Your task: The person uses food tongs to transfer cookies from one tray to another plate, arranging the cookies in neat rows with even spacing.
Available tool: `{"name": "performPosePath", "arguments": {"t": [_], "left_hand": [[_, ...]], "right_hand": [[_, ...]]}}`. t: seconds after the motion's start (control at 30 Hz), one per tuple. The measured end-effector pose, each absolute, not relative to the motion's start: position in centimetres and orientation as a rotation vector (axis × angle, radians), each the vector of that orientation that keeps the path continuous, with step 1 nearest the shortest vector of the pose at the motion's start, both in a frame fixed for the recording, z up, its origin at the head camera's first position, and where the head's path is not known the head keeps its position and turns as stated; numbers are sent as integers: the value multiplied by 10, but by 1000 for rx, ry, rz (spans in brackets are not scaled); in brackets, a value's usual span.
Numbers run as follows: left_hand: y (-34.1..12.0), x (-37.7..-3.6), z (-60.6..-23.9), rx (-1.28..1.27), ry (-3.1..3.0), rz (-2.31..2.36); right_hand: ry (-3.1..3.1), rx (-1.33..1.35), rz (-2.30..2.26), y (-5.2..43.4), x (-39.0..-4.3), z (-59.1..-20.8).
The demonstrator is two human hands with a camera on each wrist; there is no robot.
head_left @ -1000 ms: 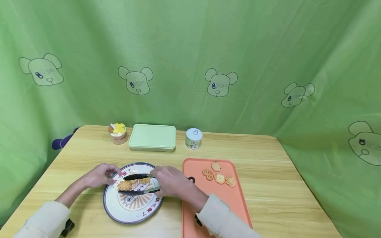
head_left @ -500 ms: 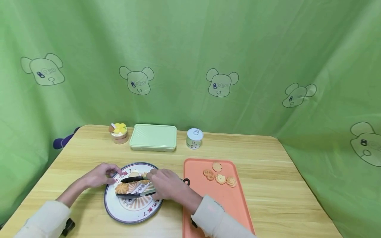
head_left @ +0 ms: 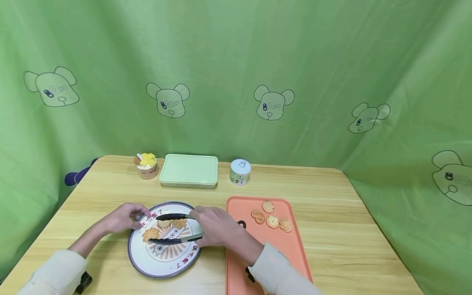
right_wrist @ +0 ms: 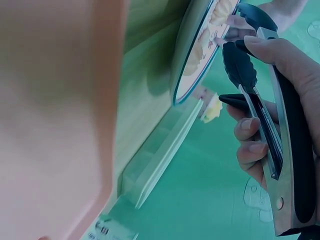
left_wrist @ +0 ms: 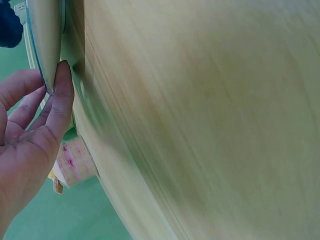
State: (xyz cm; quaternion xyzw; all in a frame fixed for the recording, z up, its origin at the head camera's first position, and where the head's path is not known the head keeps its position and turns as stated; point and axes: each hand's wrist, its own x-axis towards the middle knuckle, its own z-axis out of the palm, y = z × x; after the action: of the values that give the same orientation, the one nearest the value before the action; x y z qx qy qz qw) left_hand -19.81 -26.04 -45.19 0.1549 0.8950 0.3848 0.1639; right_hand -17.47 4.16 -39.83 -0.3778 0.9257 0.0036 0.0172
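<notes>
Right hand (head_left: 215, 231) grips black-tipped steel tongs (head_left: 177, 228), arms spread over the plate (head_left: 162, 268); left hand (head_left: 123, 217) steadies the plate's far-left rim with its fingertips, fingers fairly straight. Between the tong tips lie three butter cookies (head_left: 151, 234), not pinched at this moment. They look light, dry and brittle, so a soft squeeze across the flat faces would suit, since the ridged edges may crumble. To the right of the gripping hand, an orange tray (head_left: 295, 254) holds four more cookies (head_left: 272, 221). Beyond both hands stand a lidded green box (head_left: 189, 170), a small can (head_left: 240, 171) and a dessert cup (head_left: 147, 165).
</notes>
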Motion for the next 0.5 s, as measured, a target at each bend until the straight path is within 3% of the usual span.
{"name": "performPosePath", "arguments": {"t": [0.5], "left_hand": [[-260,-198,-452,417,2549,1101]], "right_hand": [[2952,-1007,-213,110,-177,-397]]}}
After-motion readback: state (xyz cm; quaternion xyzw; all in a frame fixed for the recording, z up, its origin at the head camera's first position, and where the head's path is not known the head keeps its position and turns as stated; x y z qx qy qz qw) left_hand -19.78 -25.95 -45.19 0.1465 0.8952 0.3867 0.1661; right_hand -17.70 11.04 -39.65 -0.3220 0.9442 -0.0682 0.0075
